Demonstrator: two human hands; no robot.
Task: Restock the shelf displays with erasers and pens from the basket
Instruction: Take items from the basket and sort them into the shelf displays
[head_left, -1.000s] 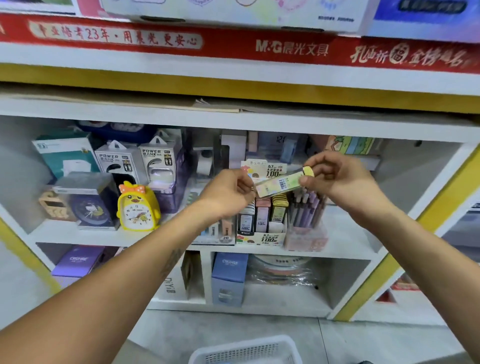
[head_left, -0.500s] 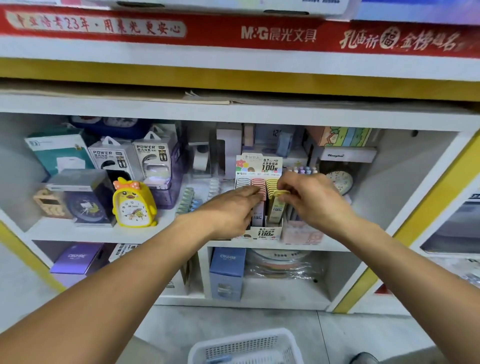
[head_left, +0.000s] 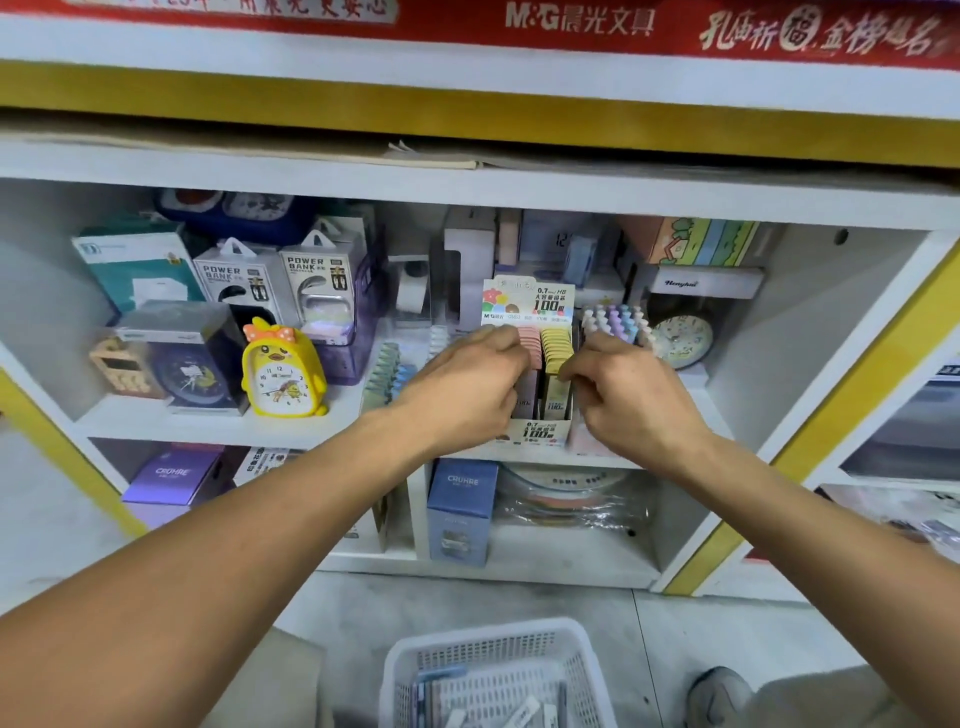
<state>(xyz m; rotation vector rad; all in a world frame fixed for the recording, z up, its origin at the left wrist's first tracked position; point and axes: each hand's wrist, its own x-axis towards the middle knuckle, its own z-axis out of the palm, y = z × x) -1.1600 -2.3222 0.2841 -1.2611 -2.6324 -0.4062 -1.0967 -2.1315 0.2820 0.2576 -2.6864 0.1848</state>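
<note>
White basket (head_left: 488, 670) sits on the floor at the bottom, packs inside. Up at the shelf's front edge, left hand (head_left: 467, 387) and right hand (head_left: 631, 395) both curl into the display box (head_left: 540, 428), right one pinching a yellow pack (head_left: 557, 387). Can't tell what the left holds.

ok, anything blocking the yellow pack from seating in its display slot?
Nothing visible. The right hand holds the yellow pack already in the yellow column of the display box, in front of the packs there. The left hand steadies the pink column beside it.
</note>
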